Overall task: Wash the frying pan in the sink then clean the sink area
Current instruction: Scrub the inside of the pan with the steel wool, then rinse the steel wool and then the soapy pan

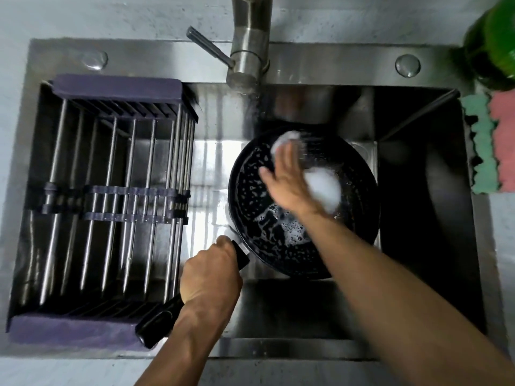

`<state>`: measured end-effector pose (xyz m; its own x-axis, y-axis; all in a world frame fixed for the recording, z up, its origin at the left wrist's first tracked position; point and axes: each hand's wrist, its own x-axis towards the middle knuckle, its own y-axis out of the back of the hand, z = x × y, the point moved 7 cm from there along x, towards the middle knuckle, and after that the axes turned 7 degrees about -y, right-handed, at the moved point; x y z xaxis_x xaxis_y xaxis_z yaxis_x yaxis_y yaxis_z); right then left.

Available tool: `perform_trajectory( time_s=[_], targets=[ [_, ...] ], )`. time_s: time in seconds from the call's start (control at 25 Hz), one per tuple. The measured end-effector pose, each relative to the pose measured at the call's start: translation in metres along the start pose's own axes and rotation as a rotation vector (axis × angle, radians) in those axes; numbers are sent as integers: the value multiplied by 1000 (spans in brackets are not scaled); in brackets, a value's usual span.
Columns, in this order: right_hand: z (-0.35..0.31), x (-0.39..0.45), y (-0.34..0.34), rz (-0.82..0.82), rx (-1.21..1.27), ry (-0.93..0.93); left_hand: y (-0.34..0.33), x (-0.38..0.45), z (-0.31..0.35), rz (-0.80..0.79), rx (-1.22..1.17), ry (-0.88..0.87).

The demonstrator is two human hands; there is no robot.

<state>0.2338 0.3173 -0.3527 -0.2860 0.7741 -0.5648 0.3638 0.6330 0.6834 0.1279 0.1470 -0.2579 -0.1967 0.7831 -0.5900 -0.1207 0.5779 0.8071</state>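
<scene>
A black frying pan (359, 190) lies in the steel sink (306, 310), flecked with soap suds. My left hand (209, 277) is closed around the pan's black handle (158, 324) at the sink's front. My right hand (287, 185) reaches into the pan, blurred by motion. Its fingers press a pale grey scrubber (287, 137) against the pan's far side. A lump of white foam (324, 190) clings beside the hand. Water runs from the faucet (248, 51) down to the pan's far rim.
A dark rack of metal bars (111, 190) fills the sink's left half. On the counter to the right lie a green sponge (482, 151) and a pink sponge (505, 140), with a green bottle (493, 45) behind them.
</scene>
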Motion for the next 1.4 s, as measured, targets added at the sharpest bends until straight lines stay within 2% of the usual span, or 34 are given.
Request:
perform_trajectory(
  time_s=[0.04,0.12,0.24,0.28,0.4,0.48,0.56,0.64,0.72,0.8,0.92,1.0,1.12,1.16,1.2,1.24,1.28,1.32,1.36,1.4],
  targets=[
    [-16,-2,-20,-51,36,53,-1,1,-2,0,-5,8],
    [6,-7,-13,-77,-186,131,-3,0,-5,-26,-15,26],
    [86,-29,44,84,-524,-98,-2,3,-7,-27,-67,35],
    [97,-45,52,54,-569,-146,1,1,-7,-43,-88,34],
    [89,-111,31,-213,-597,-115,25,-21,5,-113,-119,-5],
    [77,-139,40,-154,-363,-159,58,-33,12,-116,-72,-67],
    [69,-153,66,-11,135,-291,115,-41,21,68,-202,-161],
    [55,-169,88,63,672,-382,190,-49,36,293,-628,-239],
    [42,-180,107,91,986,-437,264,-55,63,415,-994,-367],
    [34,-187,120,105,1182,-481,325,-53,101,418,-1180,-549],
    [29,-200,132,69,1334,-482,374,-62,150,302,-1370,-722],
    [32,-206,135,50,1409,-483,369,-69,154,241,-1392,-770],
    [26,-207,139,-14,1469,-482,333,-81,112,162,-1429,-865],
    [23,-206,138,-39,1482,-484,316,-79,91,157,-1425,-828],
    [22,-204,138,-60,1494,-484,302,-69,69,217,-1359,-703],
    [20,-205,138,-89,1515,-482,293,-53,45,342,-1179,-514],
    [16,-206,135,-121,1548,-483,290,-35,24,465,-858,-327],
    [15,-206,132,-144,1583,-491,290,-16,14,478,-513,-225],
    [16,-207,128,-153,1622,-507,289,4,12,417,-265,-208],
    [16,-208,124,-157,1659,-523,285,20,12,344,-119,-227]
  ],
)
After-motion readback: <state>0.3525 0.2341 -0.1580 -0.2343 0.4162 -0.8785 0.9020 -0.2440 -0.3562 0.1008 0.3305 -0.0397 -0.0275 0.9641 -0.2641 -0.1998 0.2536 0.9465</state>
